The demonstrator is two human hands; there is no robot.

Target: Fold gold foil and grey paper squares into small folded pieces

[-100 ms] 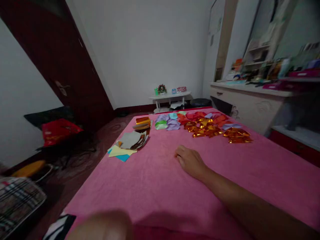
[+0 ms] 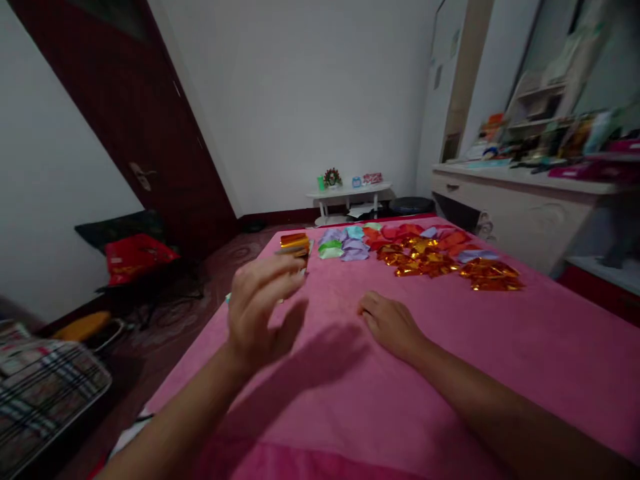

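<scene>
My left hand [image 2: 263, 307] is raised over the left part of the pink cloth [image 2: 320, 413], thumb and fingers apart, holding nothing. It hides most of the paper sheets behind it; a small blue-green corner shows at its left. Beyond its fingertips lies a stack of orange and gold foil sheets [image 2: 294, 241]. My right hand [image 2: 387, 320] rests on the cloth with its fingers curled in; whether anything is under them I cannot see. Farther back are crumpled pastel papers [image 2: 354, 250], red papers [image 2: 400, 232] and shiny gold-orange foil pieces [image 2: 417, 257].
A white dresser [image 2: 520, 193] crowded with bottles stands along the right. At the far wall is a small white table [image 2: 350, 193] with ornaments. On the left are a dark red door [image 2: 120, 120], a red bag [image 2: 137, 257] and a plaid-covered thing [image 2: 50, 387].
My left hand has risen from the bottom edge, forward over the cloth, and now covers the paper sheets. My right hand stays on the cloth. The view has shifted slightly left.
</scene>
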